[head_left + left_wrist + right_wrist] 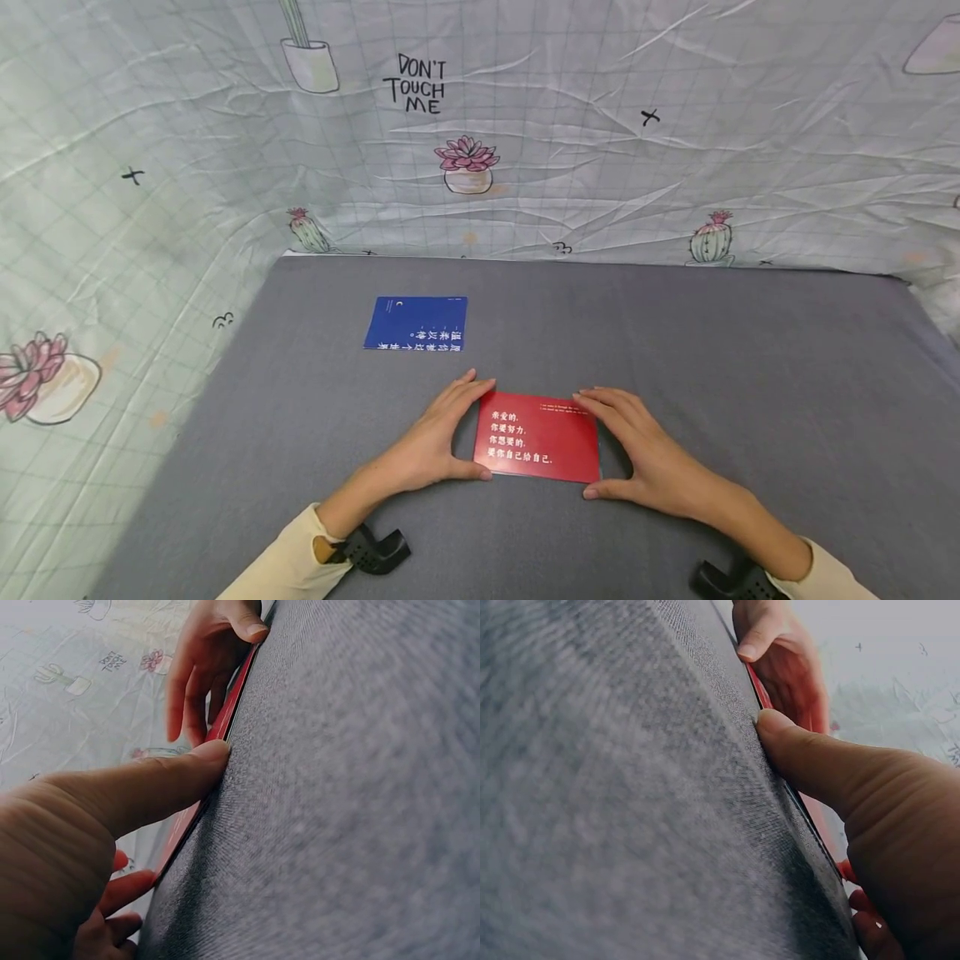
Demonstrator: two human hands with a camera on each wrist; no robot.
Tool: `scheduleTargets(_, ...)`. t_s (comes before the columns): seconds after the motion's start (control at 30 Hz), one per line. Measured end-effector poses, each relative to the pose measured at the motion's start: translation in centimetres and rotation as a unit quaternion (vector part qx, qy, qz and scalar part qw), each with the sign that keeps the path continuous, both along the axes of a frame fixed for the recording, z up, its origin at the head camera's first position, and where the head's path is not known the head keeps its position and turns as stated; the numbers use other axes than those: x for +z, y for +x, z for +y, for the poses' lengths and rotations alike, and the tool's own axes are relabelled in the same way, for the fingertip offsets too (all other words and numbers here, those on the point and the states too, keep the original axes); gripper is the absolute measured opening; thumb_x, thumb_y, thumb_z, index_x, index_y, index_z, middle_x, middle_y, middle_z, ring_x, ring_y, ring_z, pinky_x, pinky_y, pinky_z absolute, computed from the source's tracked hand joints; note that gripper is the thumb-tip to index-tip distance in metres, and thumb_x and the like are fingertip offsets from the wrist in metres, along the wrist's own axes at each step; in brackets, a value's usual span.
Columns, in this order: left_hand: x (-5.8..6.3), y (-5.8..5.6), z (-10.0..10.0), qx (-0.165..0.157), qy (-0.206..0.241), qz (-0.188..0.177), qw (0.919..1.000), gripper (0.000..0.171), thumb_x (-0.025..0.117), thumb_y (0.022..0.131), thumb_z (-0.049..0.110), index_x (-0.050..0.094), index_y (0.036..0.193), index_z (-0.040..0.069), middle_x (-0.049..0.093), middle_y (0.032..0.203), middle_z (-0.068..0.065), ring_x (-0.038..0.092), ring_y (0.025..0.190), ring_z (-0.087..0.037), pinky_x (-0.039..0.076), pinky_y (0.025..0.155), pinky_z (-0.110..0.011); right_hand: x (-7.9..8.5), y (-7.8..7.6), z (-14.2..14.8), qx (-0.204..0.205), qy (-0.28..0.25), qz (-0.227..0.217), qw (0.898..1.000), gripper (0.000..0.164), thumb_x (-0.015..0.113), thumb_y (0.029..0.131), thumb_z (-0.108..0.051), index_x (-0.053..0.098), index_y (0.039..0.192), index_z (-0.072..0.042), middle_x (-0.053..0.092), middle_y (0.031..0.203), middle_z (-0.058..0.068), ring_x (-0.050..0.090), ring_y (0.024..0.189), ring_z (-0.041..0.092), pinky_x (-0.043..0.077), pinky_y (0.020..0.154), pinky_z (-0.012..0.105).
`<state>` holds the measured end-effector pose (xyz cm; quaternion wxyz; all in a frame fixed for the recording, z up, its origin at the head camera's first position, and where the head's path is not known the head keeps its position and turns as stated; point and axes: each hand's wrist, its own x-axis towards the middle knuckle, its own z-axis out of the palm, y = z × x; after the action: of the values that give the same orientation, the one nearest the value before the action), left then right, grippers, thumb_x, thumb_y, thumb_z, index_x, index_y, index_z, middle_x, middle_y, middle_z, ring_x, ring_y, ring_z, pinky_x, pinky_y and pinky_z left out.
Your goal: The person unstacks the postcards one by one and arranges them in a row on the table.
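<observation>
A red card (536, 440) with white printed characters lies flat at, or just over, the grey tabletop, between the two hands. The left hand (437, 433) holds its left end, thumb at the near corner and fingers at the far corner. At the right end, the right hand (645, 454) holds it the same way. Both wrist views show the card edge-on, with the left thumb (180, 780) and the right thumb (817, 757) against its near edge. Whether the card touches the cloth all along is hard to tell.
A blue card (417, 323) with white characters lies farther back, left of the red one. Grey cloth (750, 375) covers the table. Behind and to the left hangs a pale printed curtain (555, 183) that meets the table's back edge.
</observation>
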<state>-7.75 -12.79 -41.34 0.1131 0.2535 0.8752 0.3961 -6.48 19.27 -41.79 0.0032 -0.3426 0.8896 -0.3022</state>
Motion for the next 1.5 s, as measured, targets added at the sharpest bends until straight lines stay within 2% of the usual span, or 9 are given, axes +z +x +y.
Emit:
scheduleTargets(0.47,-0.07,0.02,0.06,-0.004,-0.001,0.014,0.9999,0.101,0.088,0.067,0.027,0.031,0.150,0.018,0.023,0.156,-0.006,0.012,0.143,-0.022,0.021,0.109,-0.056,0.14,-0.06,-0.11,0.002,-0.011,0.010,1.000,0.095,0.081,0.072,-0.047,0.034,0.148,-0.014,0.036,0.142,-0.002,0.029,0.129,0.017,0.048,0.090,0.041)
scheduleTargets(0.63,-0.06,0.05,0.07,-0.013,-0.002,0.023,0.9996,0.101,0.088,0.066,0.028,0.032,0.149,0.017,0.026,0.154,-0.005,0.011,0.144,-0.022,0.019,0.109,-0.056,-0.01,-0.13,-0.09,0.010,-0.019,0.021,1.000,0.093,0.082,0.073,-0.044,0.035,0.147,-0.012,0.037,0.141,-0.002,0.029,0.129,0.018,0.044,0.096,0.032)
scheduleTargets(0.8,-0.09,0.05,0.07,-0.016,0.001,0.030,0.9994,0.102,0.089,0.065,0.029,0.033,0.149,0.016,0.028,0.153,-0.005,0.011,0.144,-0.022,0.017,0.110,-0.056,-0.16,-0.30,0.03,0.020,-0.043,0.020,0.999,0.092,0.082,0.074,-0.041,0.035,0.147,-0.010,0.037,0.143,0.001,0.029,0.131,0.021,0.031,0.103,0.021)
scheduleTargets(0.93,-0.14,0.00,0.10,-0.014,-0.001,0.033,0.9994,0.101,0.089,0.066,0.029,0.032,0.149,0.016,0.028,0.153,-0.005,0.011,0.144,-0.022,0.018,0.110,-0.056,-0.16,-0.39,0.08,0.022,-0.059,0.019,0.998,0.091,0.081,0.074,-0.040,0.036,0.146,-0.008,0.037,0.142,0.003,0.029,0.131,0.023,0.024,0.105,0.019)
scheduleTargets(1.3,-0.33,-0.10,0.06,-0.009,0.016,0.047,0.9987,0.102,0.088,0.066,0.030,0.031,0.149,0.015,0.028,0.153,-0.006,0.014,0.143,-0.020,0.024,0.108,-0.055,-0.05,-0.44,-0.01,0.029,-0.094,0.052,0.994,0.089,0.082,0.075,-0.038,0.037,0.144,-0.004,0.039,0.141,0.006,0.033,0.128,0.023,0.025,0.105,0.018)
scheduleTargets(1.5,-0.49,-0.11,-0.02,0.004,0.039,0.043,0.9983,0.099,0.087,0.068,0.031,0.033,0.149,0.019,0.028,0.153,-0.006,0.022,0.140,-0.019,0.029,0.106,-0.053,0.11,-0.31,0.11,0.023,-0.095,0.034,0.995,0.088,0.080,0.076,-0.038,0.035,0.146,-0.008,0.037,0.143,0.006,0.033,0.129,0.021,0.029,0.102,0.015)
